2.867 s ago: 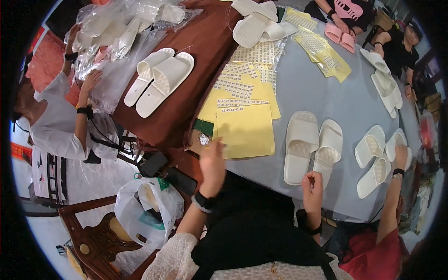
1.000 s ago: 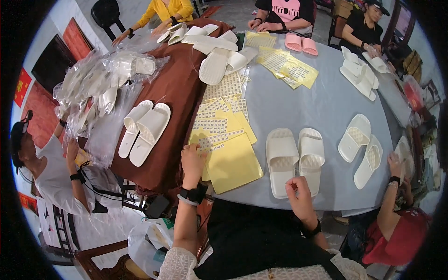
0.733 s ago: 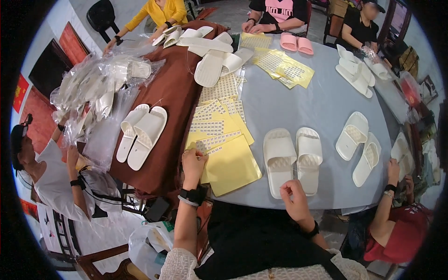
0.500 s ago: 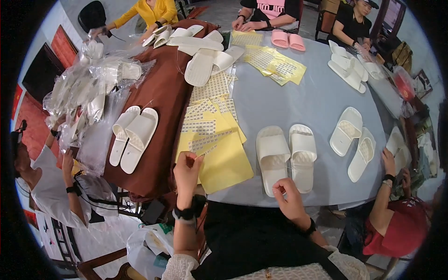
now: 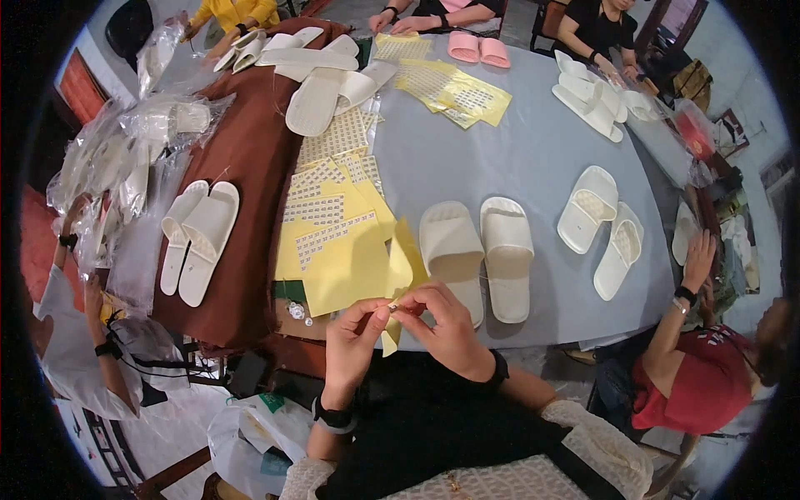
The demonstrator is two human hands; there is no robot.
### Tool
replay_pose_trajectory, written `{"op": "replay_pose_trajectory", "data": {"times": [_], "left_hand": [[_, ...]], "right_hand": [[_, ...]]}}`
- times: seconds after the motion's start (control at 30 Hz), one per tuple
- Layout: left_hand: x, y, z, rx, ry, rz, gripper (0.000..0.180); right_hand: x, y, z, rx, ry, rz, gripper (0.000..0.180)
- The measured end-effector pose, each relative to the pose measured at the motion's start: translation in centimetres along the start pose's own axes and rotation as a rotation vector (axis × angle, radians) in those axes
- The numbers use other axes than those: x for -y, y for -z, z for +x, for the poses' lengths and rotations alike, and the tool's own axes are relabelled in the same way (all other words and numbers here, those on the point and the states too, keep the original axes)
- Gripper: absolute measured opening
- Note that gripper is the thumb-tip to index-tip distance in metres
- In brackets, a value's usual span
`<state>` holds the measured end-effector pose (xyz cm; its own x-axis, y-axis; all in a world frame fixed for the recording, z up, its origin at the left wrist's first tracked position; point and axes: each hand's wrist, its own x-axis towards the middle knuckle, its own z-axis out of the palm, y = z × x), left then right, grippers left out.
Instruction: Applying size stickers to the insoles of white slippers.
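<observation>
In front of my body my two hands meet at a lifted yellow sticker sheet (image 5: 405, 250), which stands up curled on edge. My left hand (image 5: 350, 343) pinches at its near edge with thumb and forefinger. Closed beside it, my right hand (image 5: 447, 329) pinches the same spot, where a tiny printed label shows. More printed sticker sheets (image 5: 342, 237) overlap on the table just beyond my left hand. A pair of white slippers (image 5: 507, 250) lies beyond my right hand, toes away from me.
White slippers (image 5: 582, 218) lie right and a pair (image 5: 204, 233) on the brown cloth (image 5: 250, 183) left. Pink slippers (image 5: 479, 48) and sticker sheets (image 5: 454, 87) are at the back of the grey table (image 5: 533, 142). Bagged slippers (image 5: 125, 158) pile left. Co-workers sit around.
My hands have come together from apart. The right left the near slippers, the left moved right, and a yellow sheet now stands raised between them. The whole view has shifted.
</observation>
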<state>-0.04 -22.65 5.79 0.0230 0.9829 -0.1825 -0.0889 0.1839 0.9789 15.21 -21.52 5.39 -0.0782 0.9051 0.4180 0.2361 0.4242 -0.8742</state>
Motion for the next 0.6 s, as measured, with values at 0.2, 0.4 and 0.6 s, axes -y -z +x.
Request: {"op": "replay_pose_trajectory", "data": {"times": [0.2,0.4,0.6], "left_hand": [[-1.1,-1.0,-0.5,0.028,-0.110,0.129,0.017],[-1.5,-1.1,-0.5,0.044,-0.176,0.289,0.016],[-1.0,-1.0,-0.4,0.050,-0.114,0.265,0.016]], "right_hand": [[-0.6,0.6,-0.8,-0.097,0.104,-0.253,0.019],[-0.9,0.8,-0.9,-0.037,0.042,-0.117,0.019],[-1.4,0.6,-1.2,-0.022,-0.002,-0.035,0.018]]}}
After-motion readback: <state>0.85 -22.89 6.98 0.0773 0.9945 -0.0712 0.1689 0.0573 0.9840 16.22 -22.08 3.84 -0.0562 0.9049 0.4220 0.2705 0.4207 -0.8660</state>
